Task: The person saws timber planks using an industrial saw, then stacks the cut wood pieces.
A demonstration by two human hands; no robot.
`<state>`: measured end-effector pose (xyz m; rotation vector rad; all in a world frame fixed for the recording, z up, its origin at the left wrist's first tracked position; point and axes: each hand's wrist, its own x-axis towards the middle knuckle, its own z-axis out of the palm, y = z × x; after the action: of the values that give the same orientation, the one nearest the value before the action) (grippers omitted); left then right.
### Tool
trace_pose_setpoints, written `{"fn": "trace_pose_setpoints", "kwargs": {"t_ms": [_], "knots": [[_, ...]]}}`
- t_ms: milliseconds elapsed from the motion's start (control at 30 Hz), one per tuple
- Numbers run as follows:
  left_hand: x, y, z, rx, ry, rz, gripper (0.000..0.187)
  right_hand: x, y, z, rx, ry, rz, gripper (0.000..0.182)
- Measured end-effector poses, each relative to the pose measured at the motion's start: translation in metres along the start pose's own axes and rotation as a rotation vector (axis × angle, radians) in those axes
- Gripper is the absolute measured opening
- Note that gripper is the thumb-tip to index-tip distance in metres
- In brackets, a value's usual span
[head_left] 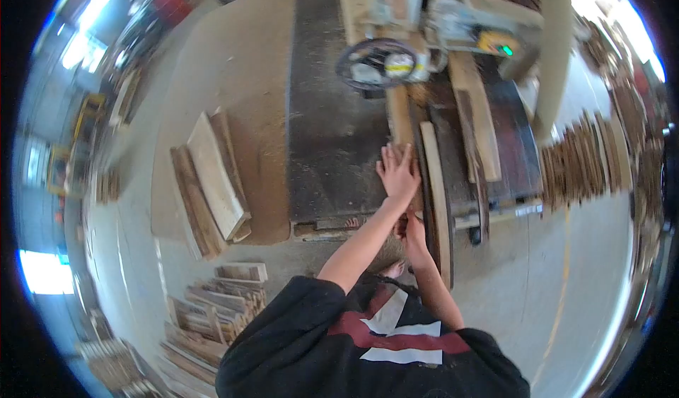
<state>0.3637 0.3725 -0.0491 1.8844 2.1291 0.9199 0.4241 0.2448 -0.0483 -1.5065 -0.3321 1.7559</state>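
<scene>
A long narrow wooden board (400,119) lies on the dark machine table (332,136), its far end under the machine head. My left hand (398,174) rests flat on this board, fingers spread and pointing away from me. Closer to my body, my right hand (413,232) is closed at the near end of the board, with its fingers partly hidden under my left forearm. Just right of both hands runs a dark straight rail, and a pale wooden strip (436,193) lies along it. A black handwheel (377,64) sits on the machine, beyond my left hand.
More boards (478,108) lie on the table's right side. Several planks (216,175) rest on a brown surface at left. Stacked wood (219,302) is on the floor at lower left, and a row of boards (583,161) stands at right. A thick hose (555,51) hangs at upper right.
</scene>
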Motion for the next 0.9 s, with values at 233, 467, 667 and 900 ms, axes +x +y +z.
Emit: {"fn": "trace_pose_setpoints", "kwargs": {"t_ms": [233,467,667,900], "knots": [[0.095,-0.013,0.019,-0.085,0.132,-0.051,0.051,0.07,-0.058,0.044,0.022,0.0,0.078,0.044],[0.129,-0.04,0.024,-0.546,0.211,-0.133,0.041,0.11,-0.109,0.068,-0.013,0.027,0.056,0.039],[0.07,-0.189,-0.226,-0.417,0.465,0.014,0.025,0.178,-0.147,0.104,-0.071,-0.01,-0.009,0.043],[-0.054,-0.391,-0.424,0.761,0.626,-0.915,0.067,0.237,-0.179,0.159,-0.263,0.235,-0.203,0.053]]}}
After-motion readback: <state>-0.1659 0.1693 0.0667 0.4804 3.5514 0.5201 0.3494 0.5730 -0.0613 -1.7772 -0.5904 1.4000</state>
